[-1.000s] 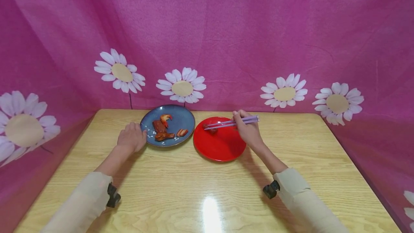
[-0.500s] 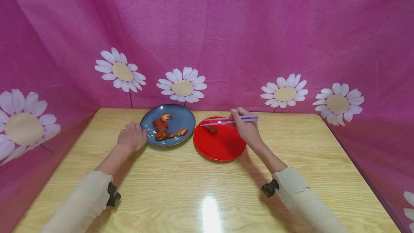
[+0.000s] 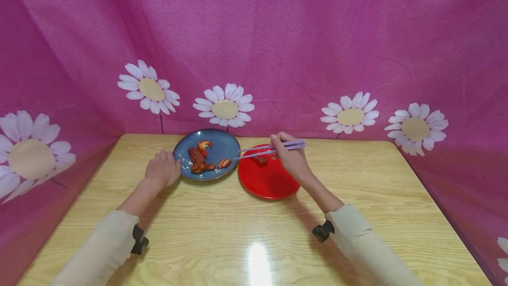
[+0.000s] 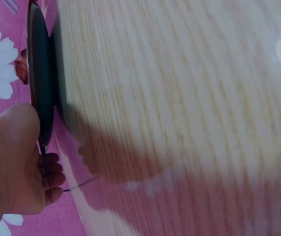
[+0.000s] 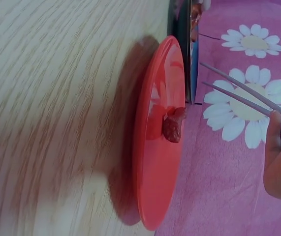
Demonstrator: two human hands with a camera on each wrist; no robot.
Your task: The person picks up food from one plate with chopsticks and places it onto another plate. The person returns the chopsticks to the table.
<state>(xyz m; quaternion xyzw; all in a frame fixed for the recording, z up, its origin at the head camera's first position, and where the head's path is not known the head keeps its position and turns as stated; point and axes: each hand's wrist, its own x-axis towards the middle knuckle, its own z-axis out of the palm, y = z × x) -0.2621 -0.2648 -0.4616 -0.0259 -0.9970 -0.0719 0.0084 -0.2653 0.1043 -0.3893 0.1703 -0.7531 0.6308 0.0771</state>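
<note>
In the head view my left hand (image 3: 162,169) holds the left rim of a blue plate (image 3: 228,144). The left wrist view shows its fingers curled at the rim. On that plate lie a shrimp (image 3: 205,144), a brown slab of meat (image 3: 196,155), a drumstick (image 3: 202,168) and a sliced piece of meat (image 3: 224,163). My right hand (image 3: 291,158) grips purple chopsticks (image 3: 258,154) above the red plate (image 3: 270,184). Their tips are apart, with nothing between them, near the blue plate's right rim. A dark red piece of meat (image 3: 260,160) sits on the red plate, partly behind the chopsticks.
Both plates stand close together near the back of a wooden table (image 3: 214,233). A pink cloth (image 3: 278,47) with white daisies hangs behind it and along the sides. Each forearm wears a small black camera, such as the right camera (image 3: 323,231).
My right hand has moved left with the chopsticks, their tips going from the meat on the red plate to the blue plate's right rim. The left hand stays at its plate.
</note>
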